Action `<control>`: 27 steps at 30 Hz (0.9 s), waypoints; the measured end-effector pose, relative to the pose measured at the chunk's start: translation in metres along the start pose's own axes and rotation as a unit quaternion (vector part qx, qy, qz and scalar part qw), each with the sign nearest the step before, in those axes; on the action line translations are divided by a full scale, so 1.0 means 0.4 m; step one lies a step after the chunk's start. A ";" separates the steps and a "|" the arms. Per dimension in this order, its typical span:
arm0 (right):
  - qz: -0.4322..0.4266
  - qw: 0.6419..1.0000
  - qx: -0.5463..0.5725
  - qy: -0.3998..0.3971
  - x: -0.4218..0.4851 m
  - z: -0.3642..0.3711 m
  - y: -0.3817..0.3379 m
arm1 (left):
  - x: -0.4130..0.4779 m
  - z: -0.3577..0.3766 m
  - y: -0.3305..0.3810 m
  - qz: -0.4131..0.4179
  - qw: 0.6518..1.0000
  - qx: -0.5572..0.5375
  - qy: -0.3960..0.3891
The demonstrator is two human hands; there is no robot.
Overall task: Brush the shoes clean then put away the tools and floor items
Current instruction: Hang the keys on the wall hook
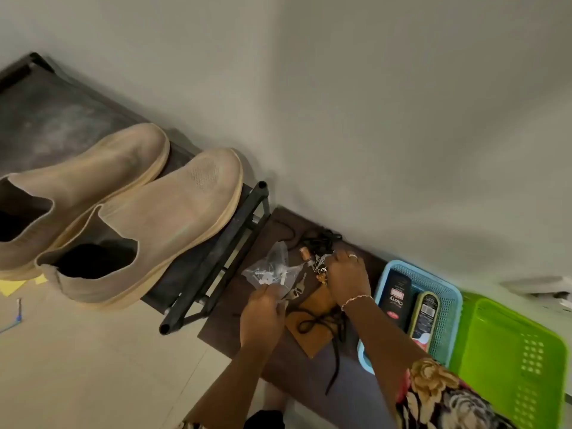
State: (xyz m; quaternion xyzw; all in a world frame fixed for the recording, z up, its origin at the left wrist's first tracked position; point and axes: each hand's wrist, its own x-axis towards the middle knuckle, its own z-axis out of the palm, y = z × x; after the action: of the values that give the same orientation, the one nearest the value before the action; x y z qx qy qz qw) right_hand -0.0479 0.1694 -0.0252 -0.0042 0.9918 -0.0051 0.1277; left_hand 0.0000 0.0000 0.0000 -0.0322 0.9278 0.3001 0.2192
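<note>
Two tan slip-on shoes [133, 212] stand side by side on top of a black shoe rack [216, 264]. On the dark mat [309, 366] beside the rack lie small items. My left hand [263, 314] pinches a clear plastic bag of small white parts [272, 270]. My right hand [346, 277] is curled over a bunch of keys and charms [320, 267]. A black shoelace [328, 323] lies across a brown card [309, 329] between my hands. A tangle of black cord [318, 239] sits near the wall.
A blue basket [448, 308] with a black polish tube and a brush stands right of the mat, a green basket [510, 360] beyond it. Yellow paper [12, 286] and a small blue tool [17, 317] lie on the floor at left. The wall runs close behind.
</note>
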 end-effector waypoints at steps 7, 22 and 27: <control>0.123 0.991 0.005 -0.059 0.058 0.045 -0.001 | 0.010 0.088 -0.024 -0.045 0.996 -0.073 0.025; 0.174 0.896 0.404 0.054 -0.010 -0.021 0.050 | 0.065 0.134 0.002 -0.021 0.998 0.004 0.051; 0.145 0.861 0.472 0.118 -0.060 -0.037 0.060 | 0.080 0.157 0.019 -0.050 0.997 0.045 0.039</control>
State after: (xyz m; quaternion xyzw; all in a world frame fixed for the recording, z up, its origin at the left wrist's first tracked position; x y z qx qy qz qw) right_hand -0.0286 0.1936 -0.0049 0.2015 0.8675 -0.4548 -0.0038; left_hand -0.0061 0.0443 -0.0549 -0.0799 0.9456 0.2451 0.1986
